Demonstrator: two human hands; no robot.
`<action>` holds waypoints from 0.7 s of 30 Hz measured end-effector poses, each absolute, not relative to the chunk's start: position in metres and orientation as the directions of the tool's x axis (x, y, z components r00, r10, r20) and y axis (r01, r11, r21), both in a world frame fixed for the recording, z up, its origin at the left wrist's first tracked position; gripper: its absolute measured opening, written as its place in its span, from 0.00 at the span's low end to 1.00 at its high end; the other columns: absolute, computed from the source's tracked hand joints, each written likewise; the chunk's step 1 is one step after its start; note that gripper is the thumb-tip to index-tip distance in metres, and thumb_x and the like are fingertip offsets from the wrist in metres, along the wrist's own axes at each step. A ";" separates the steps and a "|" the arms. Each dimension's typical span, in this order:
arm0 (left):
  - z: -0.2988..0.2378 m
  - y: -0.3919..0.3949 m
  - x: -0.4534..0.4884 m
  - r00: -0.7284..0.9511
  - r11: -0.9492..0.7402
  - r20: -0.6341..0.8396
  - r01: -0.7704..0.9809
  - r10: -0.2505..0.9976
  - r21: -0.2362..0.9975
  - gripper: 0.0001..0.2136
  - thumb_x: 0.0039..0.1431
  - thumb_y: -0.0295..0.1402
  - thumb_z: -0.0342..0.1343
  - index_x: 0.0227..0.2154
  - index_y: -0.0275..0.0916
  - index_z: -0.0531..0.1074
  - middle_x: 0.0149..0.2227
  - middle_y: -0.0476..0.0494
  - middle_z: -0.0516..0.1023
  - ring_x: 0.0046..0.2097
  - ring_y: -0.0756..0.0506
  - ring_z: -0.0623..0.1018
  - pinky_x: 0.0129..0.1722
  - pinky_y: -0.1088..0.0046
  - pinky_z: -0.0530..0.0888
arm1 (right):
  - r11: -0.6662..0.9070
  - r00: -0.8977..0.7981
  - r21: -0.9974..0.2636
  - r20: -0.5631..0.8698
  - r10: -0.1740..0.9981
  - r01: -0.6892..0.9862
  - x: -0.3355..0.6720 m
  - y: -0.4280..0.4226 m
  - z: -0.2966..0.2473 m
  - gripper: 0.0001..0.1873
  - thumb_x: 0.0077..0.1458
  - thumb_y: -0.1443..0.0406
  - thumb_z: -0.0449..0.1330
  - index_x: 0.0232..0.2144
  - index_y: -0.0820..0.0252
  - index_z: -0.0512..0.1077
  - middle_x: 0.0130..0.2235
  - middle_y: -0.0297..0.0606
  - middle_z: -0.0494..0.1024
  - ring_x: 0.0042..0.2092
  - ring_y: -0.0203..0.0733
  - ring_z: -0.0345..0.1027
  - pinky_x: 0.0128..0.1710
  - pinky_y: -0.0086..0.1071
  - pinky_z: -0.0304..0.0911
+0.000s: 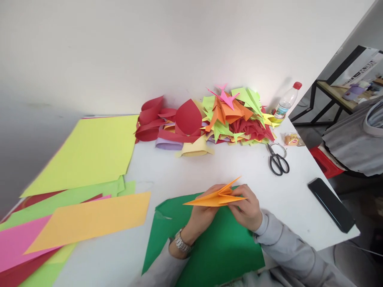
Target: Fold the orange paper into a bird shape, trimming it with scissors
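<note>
An orange folded paper figure (214, 198) with pointed ends is held between both hands, above a large green paper sheet (221, 247). My left hand (205, 213), with a metal watch at the wrist, grips it from beneath and behind; part of its fingers is hidden by the paper. With thumb and fingers closed, my right hand (247, 208) pinches the figure's right end. One thin point of the figure sticks up toward the upper right.
Coloured paper sheets (86, 155) cover the table's left side. Folded paper figures (236, 115) and red paper loops (188, 119) pile against the wall. At right are black scissors (279, 164), a bottle (287, 101), a wrapped snack (292, 139) and a black phone (331, 204).
</note>
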State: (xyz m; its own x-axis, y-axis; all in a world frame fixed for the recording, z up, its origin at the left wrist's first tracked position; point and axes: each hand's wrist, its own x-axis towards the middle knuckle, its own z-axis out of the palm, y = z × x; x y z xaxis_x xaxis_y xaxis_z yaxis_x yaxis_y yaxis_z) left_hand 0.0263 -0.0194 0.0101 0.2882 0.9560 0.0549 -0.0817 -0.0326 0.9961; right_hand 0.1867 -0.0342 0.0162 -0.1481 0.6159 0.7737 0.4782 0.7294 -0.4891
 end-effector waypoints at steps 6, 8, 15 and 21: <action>0.009 -0.021 0.026 0.290 -0.030 0.062 -0.114 0.955 0.993 0.15 0.56 0.36 0.60 0.46 0.42 0.76 0.50 0.41 0.79 0.50 0.39 0.77 0.54 0.59 0.73 | 0.759 -0.219 -0.454 0.772 0.597 0.467 0.187 -0.034 0.016 0.12 0.57 0.75 0.56 0.43 0.60 0.71 0.35 0.42 0.79 0.37 0.41 0.72 0.34 0.36 0.71; 0.006 -0.022 0.026 0.292 -0.002 0.047 -0.155 0.955 0.988 0.16 0.56 0.35 0.61 0.48 0.41 0.75 0.51 0.41 0.78 0.52 0.38 0.76 0.55 0.58 0.72 | 0.772 -0.238 -0.423 0.783 0.575 0.473 0.187 -0.033 0.015 0.12 0.58 0.75 0.56 0.43 0.60 0.71 0.36 0.43 0.79 0.39 0.42 0.73 0.36 0.36 0.71; -0.009 -0.026 0.030 0.300 0.103 -0.004 -0.316 0.954 0.943 0.20 0.55 0.34 0.62 0.52 0.40 0.72 0.54 0.37 0.76 0.55 0.37 0.75 0.57 0.56 0.71 | 0.810 -0.345 -0.267 0.802 0.487 0.523 0.190 -0.034 0.012 0.09 0.60 0.74 0.54 0.40 0.64 0.73 0.40 0.47 0.80 0.47 0.44 0.72 0.40 0.36 0.72; -0.005 -0.026 0.035 0.286 0.239 -0.114 -0.451 0.951 0.860 0.19 0.49 0.32 0.66 0.46 0.44 0.76 0.51 0.42 0.78 0.56 0.38 0.74 0.57 0.59 0.71 | 0.802 -0.390 -0.222 0.782 0.487 0.555 0.188 -0.033 0.014 0.07 0.59 0.74 0.57 0.32 0.62 0.73 0.43 0.47 0.80 0.49 0.44 0.71 0.42 0.38 0.71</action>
State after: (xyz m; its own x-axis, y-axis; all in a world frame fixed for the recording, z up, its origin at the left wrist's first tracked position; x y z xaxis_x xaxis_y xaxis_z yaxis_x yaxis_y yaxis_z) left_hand 0.0347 -0.0256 -0.0046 0.2858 0.9514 -0.1144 -0.4511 0.2389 0.8599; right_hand 0.1879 -0.0334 0.0139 -0.3903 0.4867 0.7815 0.5549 0.8017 -0.2221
